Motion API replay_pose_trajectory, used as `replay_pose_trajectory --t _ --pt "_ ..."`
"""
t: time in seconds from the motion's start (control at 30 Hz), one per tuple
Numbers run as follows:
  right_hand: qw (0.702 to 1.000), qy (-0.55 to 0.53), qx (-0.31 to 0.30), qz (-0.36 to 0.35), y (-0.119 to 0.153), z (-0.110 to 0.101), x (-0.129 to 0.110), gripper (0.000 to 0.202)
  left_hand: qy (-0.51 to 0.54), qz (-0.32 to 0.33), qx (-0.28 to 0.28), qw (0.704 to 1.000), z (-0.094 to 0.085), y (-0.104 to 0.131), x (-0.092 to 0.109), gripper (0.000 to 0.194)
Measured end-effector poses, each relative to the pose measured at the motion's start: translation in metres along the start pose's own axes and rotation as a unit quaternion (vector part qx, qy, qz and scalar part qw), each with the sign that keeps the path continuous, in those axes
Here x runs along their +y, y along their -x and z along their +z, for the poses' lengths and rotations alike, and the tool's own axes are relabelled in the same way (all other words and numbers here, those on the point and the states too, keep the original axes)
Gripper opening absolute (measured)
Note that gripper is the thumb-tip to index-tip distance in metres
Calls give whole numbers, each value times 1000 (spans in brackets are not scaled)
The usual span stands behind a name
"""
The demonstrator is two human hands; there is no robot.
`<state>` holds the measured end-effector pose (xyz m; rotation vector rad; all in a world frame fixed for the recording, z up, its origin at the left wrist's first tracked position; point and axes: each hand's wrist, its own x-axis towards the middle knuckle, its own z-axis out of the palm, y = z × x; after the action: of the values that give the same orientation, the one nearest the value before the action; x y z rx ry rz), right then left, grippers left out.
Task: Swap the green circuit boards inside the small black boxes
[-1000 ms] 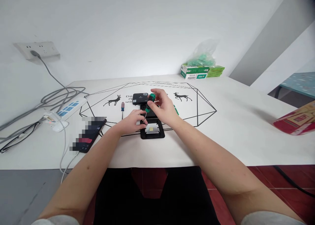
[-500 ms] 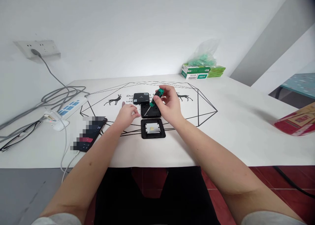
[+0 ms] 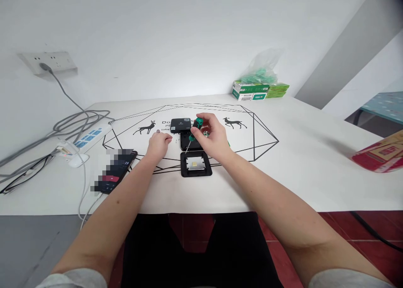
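My right hand (image 3: 214, 137) grips a green and black screwdriver (image 3: 197, 125), slanted with its tip down and to the left. That tip is at the upper left corner of a black square frame with a silver plate (image 3: 197, 174); whether it touches cannot be told. Just beyond lies a black open shell (image 3: 195, 145), partly covered by the hand and tool. A flat black cover (image 3: 180, 125) with small labels sits behind it. My left hand (image 3: 158, 146) rests to the left, fingers curled together, their contents hidden. Tiny dark pieces (image 3: 177, 140) lie right of its fingertips.
A phone (image 3: 121, 170) lies left of my forearm, near a power strip (image 3: 92, 137) and loose cables (image 3: 67, 124). Green and white boxes (image 3: 251, 91) with a plastic bag (image 3: 261, 69) stand by the wall. A red package (image 3: 380, 155) sits at the right.
The screwdriver tip has shifted towards me, from the open shell to the corner of the nearer frame. My left hand has drawn back left and its fingers have curled in.
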<state>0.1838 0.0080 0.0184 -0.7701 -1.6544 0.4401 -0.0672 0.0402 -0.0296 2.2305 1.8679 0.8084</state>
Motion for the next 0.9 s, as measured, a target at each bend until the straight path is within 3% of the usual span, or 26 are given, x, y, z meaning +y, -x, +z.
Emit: replay_pose_trajectory --t 0.23,0.4,0.5,0.63,0.77,0.9 --pt "1000 19 -17 -14 1 -1 -4 37 39 2 -10 999 7 0 0 27" --pt "999 14 -29 -23 1 -1 -7 34 31 10 4 999 3 2 4 35" --pt "999 9 -28 -26 1 -2 -6 33 54 65 -9 996 -5 7 10 34" --pt "999 2 -39 -32 1 -3 -6 33 107 163 -122 973 -16 18 19 43" --pt "997 -3 -65 -46 3 -3 -11 33 127 164 -234 950 -25 28 25 68" --pt "995 -5 -81 -63 5 -1 -16 31 123 158 -279 939 -27 31 29 67"
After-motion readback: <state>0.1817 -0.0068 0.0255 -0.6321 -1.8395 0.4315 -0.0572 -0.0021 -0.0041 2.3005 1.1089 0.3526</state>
